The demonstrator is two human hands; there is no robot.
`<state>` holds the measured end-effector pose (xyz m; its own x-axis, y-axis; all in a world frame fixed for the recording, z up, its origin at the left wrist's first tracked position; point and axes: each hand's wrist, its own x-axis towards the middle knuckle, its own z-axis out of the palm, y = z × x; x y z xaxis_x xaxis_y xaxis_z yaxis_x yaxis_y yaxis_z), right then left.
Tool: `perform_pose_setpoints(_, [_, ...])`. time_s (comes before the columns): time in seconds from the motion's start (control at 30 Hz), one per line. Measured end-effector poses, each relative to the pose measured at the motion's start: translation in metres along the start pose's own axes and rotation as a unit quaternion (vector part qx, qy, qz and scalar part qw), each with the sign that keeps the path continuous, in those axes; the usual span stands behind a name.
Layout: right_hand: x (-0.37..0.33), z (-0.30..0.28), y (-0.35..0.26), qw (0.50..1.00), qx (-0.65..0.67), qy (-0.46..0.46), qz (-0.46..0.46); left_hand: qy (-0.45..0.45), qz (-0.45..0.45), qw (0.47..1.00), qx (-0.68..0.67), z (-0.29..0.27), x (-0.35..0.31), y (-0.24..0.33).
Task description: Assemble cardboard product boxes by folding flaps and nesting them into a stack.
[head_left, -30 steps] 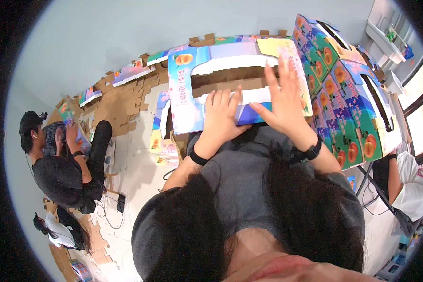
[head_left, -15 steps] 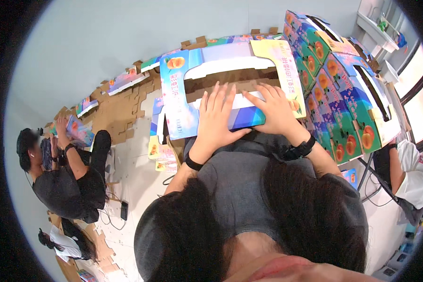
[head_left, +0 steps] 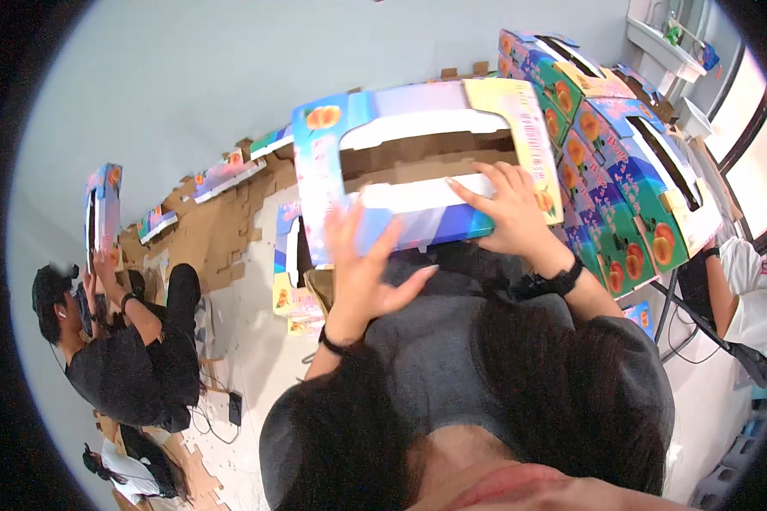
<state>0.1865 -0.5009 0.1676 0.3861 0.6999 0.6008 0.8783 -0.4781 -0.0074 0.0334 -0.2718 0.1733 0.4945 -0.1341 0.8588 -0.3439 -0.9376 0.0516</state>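
A folded cardboard carton (head_left: 452, 228), printed blue, pink and yellow with peaches, lies in front of my torso. Its top has a wide cut-out edged by white flaps, and bare brown board shows inside. Over the carton's near left part, my left hand (head_left: 365, 272) is slightly blurred, its fingers spread and holding nothing. My right hand (head_left: 513, 211) rests on the near white flap and the yellow right end, fingers apart and extended, gripping nothing. Whether the left fingertips touch the carton I cannot tell.
Finished-looking cartons (head_left: 635, 192) stand stacked to my right. Flat brown cardboard sheets (head_left: 209, 221) spread to the left, and more cartons (head_left: 291, 294) stand beside my left side. A co-worker (head_left: 132, 349) in black handles an upright carton (head_left: 104, 209); another person's white sleeve (head_left: 757, 298) shows at right.
My left hand has come back from the flap toward me and to the left. My right hand has shifted slightly right, staying on the carton. The co-worker at left has raised a carton upright.
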Motion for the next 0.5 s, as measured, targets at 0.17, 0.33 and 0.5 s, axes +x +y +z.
perform_pose_setpoints(0.17, [0.0,-0.065,0.036,0.984,-0.14,0.074,0.077,0.242,-0.058,0.964,0.094,-0.058,0.007,-0.04])
perform_pose_setpoints(0.33, [-0.008,-0.157,0.09,0.909,-0.345,0.192,0.135,0.307,-0.195,0.925,0.11,-0.078,-0.013,-0.069])
perform_pose_setpoints(0.5, [-0.043,-0.228,0.144,0.816,-0.473,0.084,0.32,0.313,-0.237,0.915,0.089,-0.081,-0.011,-0.076])
